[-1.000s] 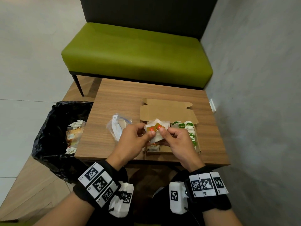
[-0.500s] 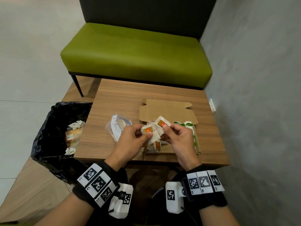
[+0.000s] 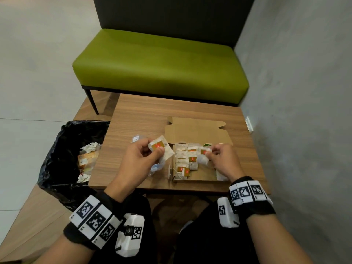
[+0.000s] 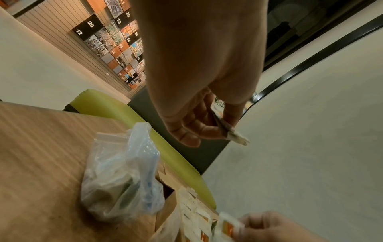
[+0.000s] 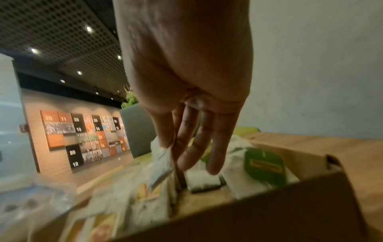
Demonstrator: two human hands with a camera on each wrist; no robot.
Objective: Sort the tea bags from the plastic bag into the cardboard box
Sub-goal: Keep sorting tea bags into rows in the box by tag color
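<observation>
Left hand point(image 3: 140, 159) pinches a white paper tea bag with an orange tag point(image 3: 159, 147) between thumb and curled fingers, above the wooden table point(image 3: 141, 115) beside the open brown cardboard box point(image 3: 198, 130). Right hand point(image 3: 222, 159) pinches a second orange-tagged tea bag point(image 3: 204, 152) over the box, where more bags lie in rows. Crumpled clear plastic bag point(image 4: 122, 176) lies just left of the box, largely hidden by the left hand in the head view.

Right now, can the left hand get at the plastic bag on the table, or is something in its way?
Probably yes, once freed. The left hand hangs just above the plastic bag with nothing between them, but it already pinches a tea bag, which it would need to drop first.
</observation>
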